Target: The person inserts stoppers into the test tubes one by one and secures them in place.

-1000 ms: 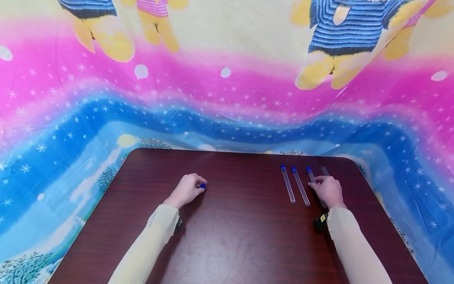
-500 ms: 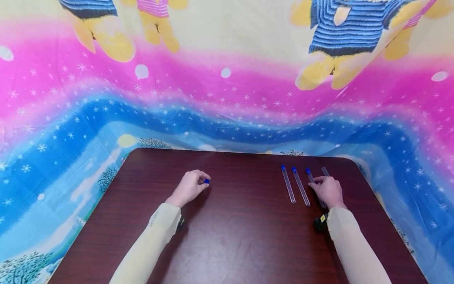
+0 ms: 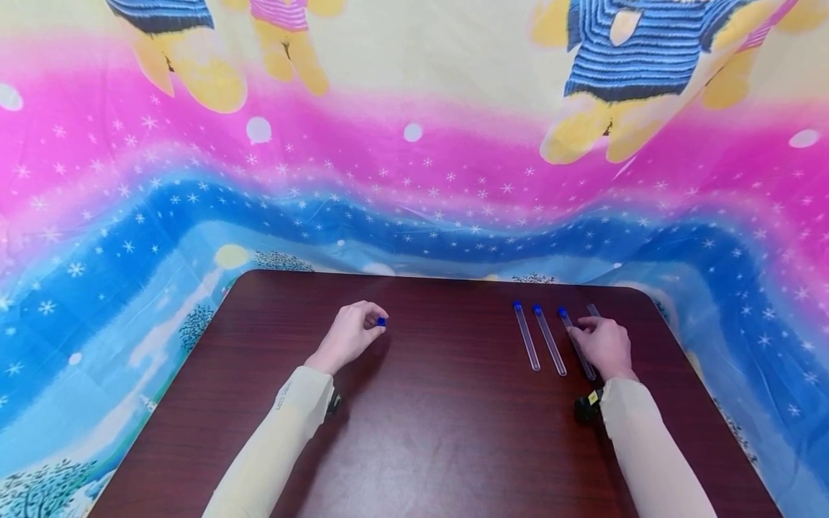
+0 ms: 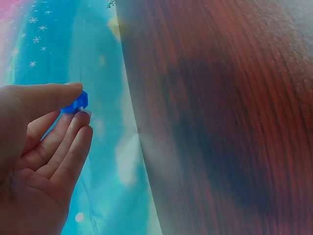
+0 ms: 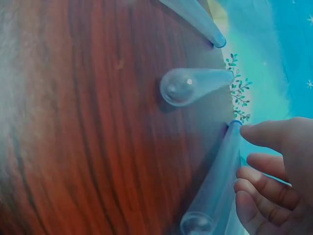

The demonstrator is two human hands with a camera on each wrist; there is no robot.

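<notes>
My left hand pinches a small blue cap between thumb and fingertips, held above the table's left half; the left wrist view shows the same cap. Over on the right, my right hand hovers at a test tube with a blue cap, thumb and fingers parted and loosely bent around nothing. Just behind that hand the upper end of a test tube without a cap shows; the rest of it is mostly hidden. The right wrist view has the nearest tube beside the fingertips.
Two more blue-capped test tubes, one outer and one inner, lie side by side left of my right hand. The dark red-brown wooden table has rounded far corners. A printed cloth hangs close behind its far edge.
My left hand has lifted forward and slightly right with the blue cap. My right hand, earlier touching the third test tube, has shifted slightly right, its fingers now off the tube.
</notes>
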